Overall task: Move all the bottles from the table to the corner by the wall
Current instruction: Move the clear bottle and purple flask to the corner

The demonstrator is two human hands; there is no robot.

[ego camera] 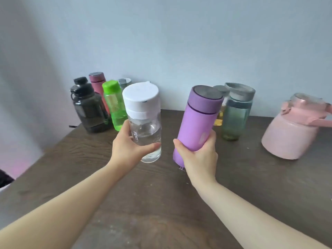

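Observation:
My left hand (128, 143) grips a clear bottle with a white cap (142, 112), held above the dark wooden table (80, 159). My right hand (199, 155) grips a purple flask with a grey lid (199, 119), tilted slightly and also lifted. In the far left corner by the wall stand a black bottle (88, 108), a dark pink flask (98, 83), a green bottle (114, 103) and a grey-capped bottle (124, 82) partly hidden behind the others. Right of centre stand a teal bottle with a grey lid (235, 114) and an amber one (220, 112) behind it.
A large pink jug (294, 130) stands at the far right of the table. The pale blue wall (179, 42) runs along the table's back edge. The table's left edge drops off toward the floor.

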